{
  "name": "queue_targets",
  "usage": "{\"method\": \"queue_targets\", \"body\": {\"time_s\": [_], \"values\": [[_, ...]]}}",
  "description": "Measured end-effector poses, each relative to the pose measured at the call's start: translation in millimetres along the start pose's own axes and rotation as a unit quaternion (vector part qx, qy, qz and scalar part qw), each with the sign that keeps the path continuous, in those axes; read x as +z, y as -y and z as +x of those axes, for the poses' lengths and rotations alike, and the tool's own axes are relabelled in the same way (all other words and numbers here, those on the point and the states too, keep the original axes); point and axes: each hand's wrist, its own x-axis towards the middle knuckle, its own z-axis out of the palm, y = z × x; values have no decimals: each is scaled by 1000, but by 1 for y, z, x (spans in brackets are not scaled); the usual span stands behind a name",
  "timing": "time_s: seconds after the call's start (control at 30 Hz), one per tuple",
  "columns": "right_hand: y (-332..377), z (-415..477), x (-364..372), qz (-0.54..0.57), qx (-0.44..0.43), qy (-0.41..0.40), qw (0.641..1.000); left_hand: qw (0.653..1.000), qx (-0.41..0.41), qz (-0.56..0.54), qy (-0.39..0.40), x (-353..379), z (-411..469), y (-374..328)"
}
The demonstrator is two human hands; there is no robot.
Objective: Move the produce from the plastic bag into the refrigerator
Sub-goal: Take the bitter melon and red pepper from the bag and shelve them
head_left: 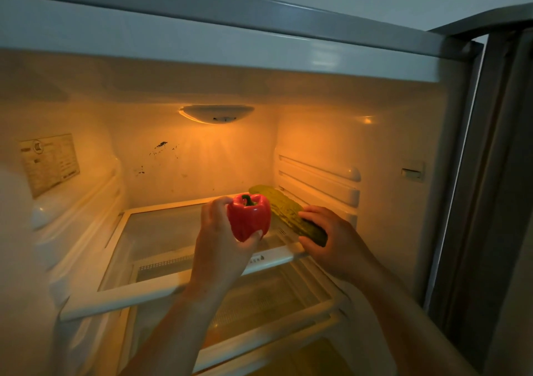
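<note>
Red, glossy bell pepper sits gripped in my left hand, fingers curled round it, above the refrigerator's glass shelf. My right hand clasps a long, bumpy green cucumber just beside it.

Both arms are reaching into the open refrigerator, lit amber by the lamp at the back. The left hand grips a red bell pepper, stem up, above the top glass shelf. Just beside it, the right hand holds the near end of a long green cucumber, angled away toward the back right corner. A label sits on the left inner wall, dark specks on the rear wall.
</note>
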Motion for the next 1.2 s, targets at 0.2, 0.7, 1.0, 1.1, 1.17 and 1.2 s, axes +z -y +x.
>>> {"method": "queue_targets", "body": {"time_s": [0.2,0.7,1.0,1.1,1.17,1.2], "values": [[-5,10,4,5,21,-38,999,999,3,33,38,4,10,-7],[-20,33,19,-27,10,-58,998,996,-2,8,90,29,42,12],[-16,35,12,-34,24,-25,999,998,-9,-13,63,30,46,15],[-14,32,11,-34,14,-65,997,996,3,-17,84,32,46,14],[-13,30,11,-31,8,-91,995,995,12,-14,99,33,46,13],[-13,29,11,-31,7,-94,995,994,11,-15,104,32,47,13]]}}
